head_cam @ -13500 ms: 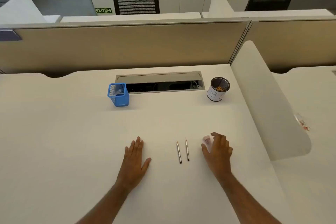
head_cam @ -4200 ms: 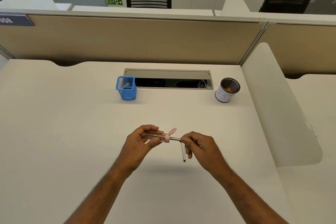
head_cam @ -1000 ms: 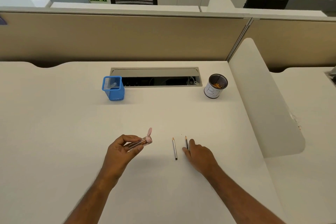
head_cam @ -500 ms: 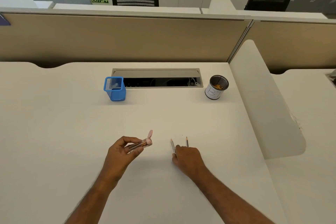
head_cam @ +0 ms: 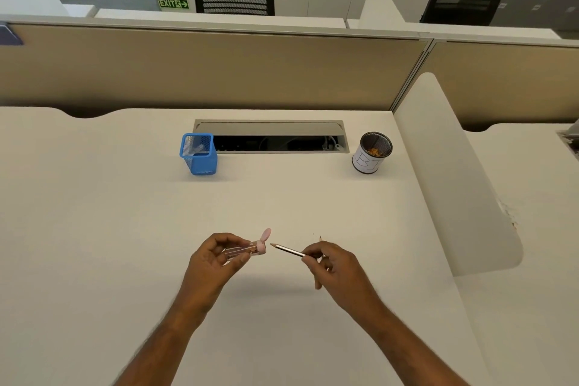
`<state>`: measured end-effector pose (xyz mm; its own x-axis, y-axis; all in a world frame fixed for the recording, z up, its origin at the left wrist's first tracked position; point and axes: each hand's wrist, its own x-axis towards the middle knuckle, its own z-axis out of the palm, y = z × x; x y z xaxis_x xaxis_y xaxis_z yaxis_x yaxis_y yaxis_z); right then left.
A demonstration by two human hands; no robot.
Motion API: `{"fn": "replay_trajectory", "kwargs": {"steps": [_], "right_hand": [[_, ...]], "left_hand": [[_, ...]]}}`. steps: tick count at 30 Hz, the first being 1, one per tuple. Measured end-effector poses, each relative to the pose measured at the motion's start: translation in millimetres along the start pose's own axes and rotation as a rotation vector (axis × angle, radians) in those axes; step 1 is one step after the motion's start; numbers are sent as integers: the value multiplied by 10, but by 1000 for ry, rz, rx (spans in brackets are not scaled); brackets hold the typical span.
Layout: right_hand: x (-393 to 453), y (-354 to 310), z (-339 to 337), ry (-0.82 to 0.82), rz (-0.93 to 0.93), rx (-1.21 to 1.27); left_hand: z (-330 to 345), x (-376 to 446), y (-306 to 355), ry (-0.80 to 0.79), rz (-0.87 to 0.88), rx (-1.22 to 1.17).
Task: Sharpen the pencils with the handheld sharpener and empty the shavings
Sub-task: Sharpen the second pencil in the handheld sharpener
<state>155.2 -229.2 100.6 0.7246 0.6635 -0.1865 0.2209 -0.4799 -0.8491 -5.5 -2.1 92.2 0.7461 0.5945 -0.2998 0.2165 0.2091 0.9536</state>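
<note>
While the left hand (head_cam: 216, 255) grasped the clear sharpener (head_cam: 246, 250) with its pink cap flipped open, the right hand (head_cam: 332, 263) pinched 1 pencil (head_cam: 288, 250), tip aimed left at the opening, probably ready to insert. Another pencil (head_cam: 320, 238) lay mostly hidden behind the right hand. Far right stood the cup (head_cam: 371, 152) holding shavings; far left stood a blue mesh holder (head_cam: 200, 155).

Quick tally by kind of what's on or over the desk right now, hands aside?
Pencils: 2, one held by the right hand at, one mostly hidden behind that hand
Sharpener: 1, in the left hand at
Blue mesh holder: 1
Round mesh cup: 1
Total: 5
</note>
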Motion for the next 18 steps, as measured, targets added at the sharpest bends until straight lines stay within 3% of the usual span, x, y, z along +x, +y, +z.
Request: {"fn": "replay_trajectory", "kwargs": {"steps": [11, 18], "right_hand": [[-58, -197, -36, 1, -143, -54], [-65, -255, -6, 84, -238, -60]], "left_hand": [[77, -39, 126, -48, -12, -109], [70, -10, 205, -69, -29, -252]]}}
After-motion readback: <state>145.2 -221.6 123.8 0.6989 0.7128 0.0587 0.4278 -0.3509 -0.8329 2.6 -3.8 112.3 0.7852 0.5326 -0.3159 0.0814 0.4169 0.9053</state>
